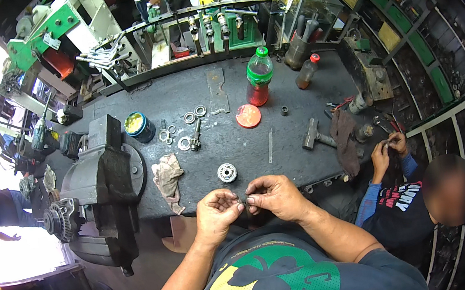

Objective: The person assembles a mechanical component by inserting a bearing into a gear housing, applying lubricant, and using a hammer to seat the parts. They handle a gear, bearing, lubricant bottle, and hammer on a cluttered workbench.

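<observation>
In the head view, your left hand (216, 213) and right hand (277, 197) meet at the fingertips, thumbs and forefingers pinched nearly closed; I cannot tell what, if anything, sits between them. Keep that pinch light and over the bench (245, 149), where a slip would be caught, clear of the toothed gear (233, 174) just beyond and the shaft (197, 133) farther back.

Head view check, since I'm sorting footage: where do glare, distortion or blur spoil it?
Head view: white glare swallows the far left; head view: the table and shelves bow toward black corners; head view: a co-worker's head is blurred, but the left hand and right hand look readable.
</observation>
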{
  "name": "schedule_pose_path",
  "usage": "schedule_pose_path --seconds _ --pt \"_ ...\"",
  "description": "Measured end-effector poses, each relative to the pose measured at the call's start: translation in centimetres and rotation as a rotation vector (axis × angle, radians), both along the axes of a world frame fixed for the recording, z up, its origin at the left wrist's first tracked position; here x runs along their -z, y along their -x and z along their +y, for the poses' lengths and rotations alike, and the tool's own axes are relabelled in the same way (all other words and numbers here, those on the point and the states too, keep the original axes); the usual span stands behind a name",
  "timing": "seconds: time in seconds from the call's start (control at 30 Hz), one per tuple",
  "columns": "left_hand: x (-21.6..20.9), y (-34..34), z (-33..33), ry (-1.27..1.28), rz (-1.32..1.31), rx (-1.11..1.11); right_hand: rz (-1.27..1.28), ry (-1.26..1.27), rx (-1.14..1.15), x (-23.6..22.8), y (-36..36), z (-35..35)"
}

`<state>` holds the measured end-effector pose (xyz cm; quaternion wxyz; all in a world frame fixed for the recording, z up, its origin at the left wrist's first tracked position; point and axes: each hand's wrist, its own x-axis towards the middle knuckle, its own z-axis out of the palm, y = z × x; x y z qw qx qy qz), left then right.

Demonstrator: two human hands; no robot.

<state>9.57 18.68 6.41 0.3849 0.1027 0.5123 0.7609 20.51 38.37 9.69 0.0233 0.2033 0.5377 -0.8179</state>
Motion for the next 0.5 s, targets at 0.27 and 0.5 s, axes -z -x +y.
schedule_pose_path --seconds 0.27,0.5 --pt "-0.4 -0.6 0.1 0.029 -0.056 0.03 -0.089 -0.021 -0.065 -1.0 -0.5 0.9" --pt "0.4 -0.9 1.0 -0.014 -0.181 -0.053 0.001 -0.038 -0.011 0.0 -0.3 0.8"
